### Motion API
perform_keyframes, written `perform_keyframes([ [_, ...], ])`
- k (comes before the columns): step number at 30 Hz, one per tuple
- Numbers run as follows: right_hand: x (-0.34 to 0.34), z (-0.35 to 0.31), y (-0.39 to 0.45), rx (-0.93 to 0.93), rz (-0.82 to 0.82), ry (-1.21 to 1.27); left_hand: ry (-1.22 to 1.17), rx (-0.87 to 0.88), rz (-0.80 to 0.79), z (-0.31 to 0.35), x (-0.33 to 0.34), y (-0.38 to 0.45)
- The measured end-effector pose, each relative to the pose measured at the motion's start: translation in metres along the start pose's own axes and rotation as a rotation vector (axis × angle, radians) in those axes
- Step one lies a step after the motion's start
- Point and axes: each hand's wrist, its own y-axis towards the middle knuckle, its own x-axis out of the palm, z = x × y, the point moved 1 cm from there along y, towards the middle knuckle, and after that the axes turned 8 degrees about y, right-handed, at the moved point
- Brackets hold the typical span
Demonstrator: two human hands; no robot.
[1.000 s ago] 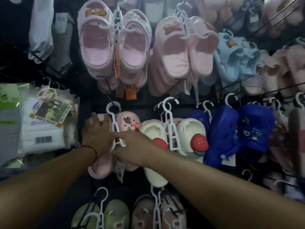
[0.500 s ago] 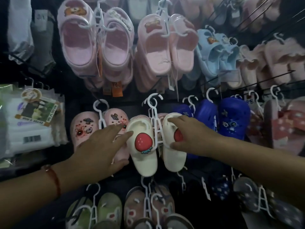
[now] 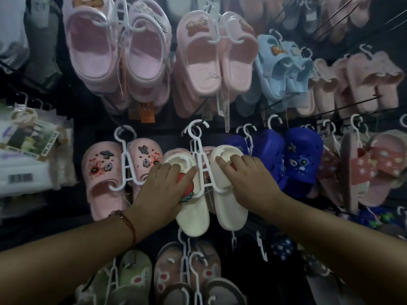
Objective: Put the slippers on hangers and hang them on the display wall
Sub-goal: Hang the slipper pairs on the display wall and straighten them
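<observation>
A pair of cream slippers with red strawberry charms hangs on a white hanger (image 3: 199, 159) in the middle row of the display wall. My left hand (image 3: 164, 188) lies over the left cream slipper (image 3: 193, 216), its fingers spread across the strawberry charm. My right hand (image 3: 248, 179) rests on the right cream slipper (image 3: 229, 208) and covers its charm, fingertips at the toe opening. The hanger's hook (image 3: 195, 128) sits on a wall peg.
Pink clogs with space charms (image 3: 101, 172) hang at the left, blue clogs (image 3: 301, 159) at the right. Large pink slippers (image 3: 198, 62) and light blue ones (image 3: 279, 64) fill the row above. Green and brown pairs (image 3: 187, 276) hang below. Sock packs (image 3: 28, 155) sit far left.
My left hand moved from the pink clogs onto the left cream slipper. My right hand stayed on the right cream slipper. The view shifted closer to the wall.
</observation>
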Motion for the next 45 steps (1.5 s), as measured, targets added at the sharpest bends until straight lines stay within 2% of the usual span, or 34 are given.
perform_keyframes([
  [4, 0.000, 0.006, 0.003, -0.032, 0.010, 0.039, -0.079, 0.017, 0.040, -0.002, -0.006, 0.001],
  [7, -0.002, 0.006, 0.002, -0.034, -0.044, 0.069, -0.091, 0.026, 0.043, -0.001, -0.007, 0.001],
  [10, -0.005, -0.004, 0.000, 0.021, -0.081, 0.065, -0.077, 0.003, 0.047, -0.002, -0.006, -0.002],
  [14, 0.001, -0.019, -0.002, 0.081, -0.052, 0.048, -0.051, -0.033, 0.047, 0.001, 0.003, -0.003],
  [20, 0.011, -0.037, 0.002, 0.151, -0.084, 0.110, 0.016, -0.053, -0.017, 0.003, 0.015, 0.003],
  [34, 0.032, -0.030, 0.022, 0.203, -0.196, 0.110, -0.020, -0.053, -0.104, 0.001, 0.040, 0.022],
  [38, 0.038, -0.031, 0.030, 0.215, -0.215, 0.137, -0.044, -0.067, -0.184, 0.003, 0.039, 0.029],
  [45, 0.042, -0.028, 0.028, 0.244, -0.200, 0.288, -0.182, -0.105, -0.192, 0.005, 0.040, 0.025],
])
